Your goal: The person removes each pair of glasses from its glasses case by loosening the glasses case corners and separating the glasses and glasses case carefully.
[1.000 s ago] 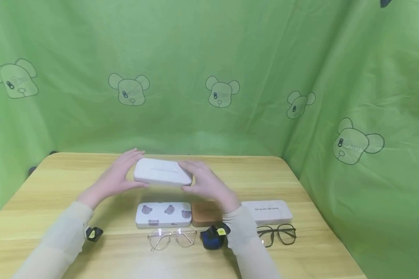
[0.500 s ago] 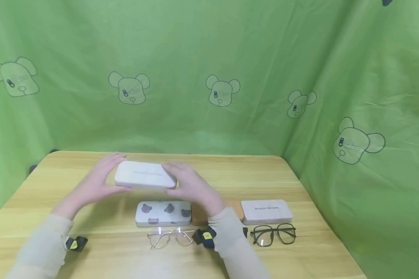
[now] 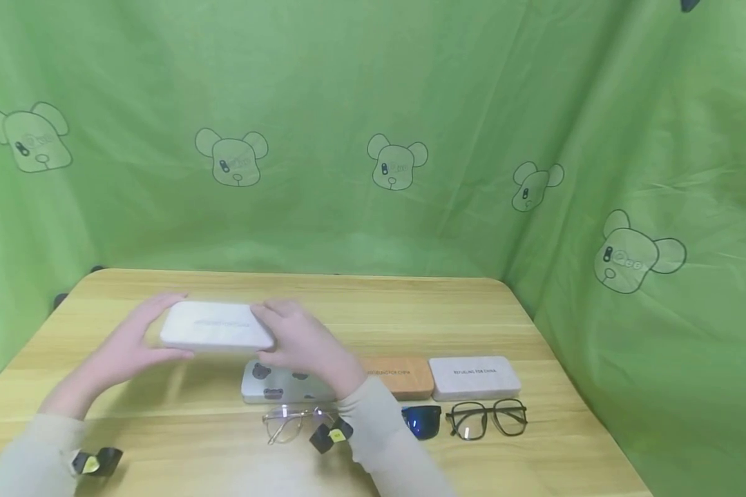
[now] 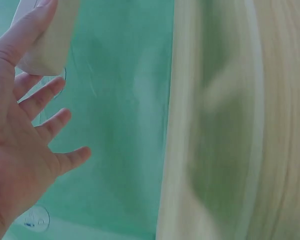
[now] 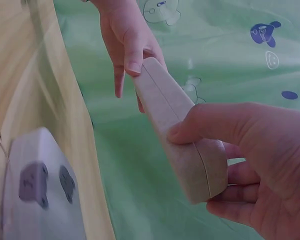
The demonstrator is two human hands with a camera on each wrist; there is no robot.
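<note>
A white glasses case with faint lettering on its lid is held above the left part of the table. My left hand grips its left end between thumb and fingers; in the left wrist view the other fingers spread out below the case. At the opposite end my right hand pinches the case, thumb on the near side and fingers behind, as the right wrist view shows. The case looks closed, with a seam along its side. Beneath the right hand and forearm, a white bear-print glasses case is partly hidden.
An orange glasses case and another white glasses case continue the row on the wooden table. In front lie gold-rimmed glasses, partly covered dark blue sunglasses and black-framed glasses. A green curtain stands behind.
Both hands have carried the white glasses case leftward and slightly nearer. The orange case and sunglasses, earlier mostly behind the right arm, now show more. The other cases and glasses have stayed put.
</note>
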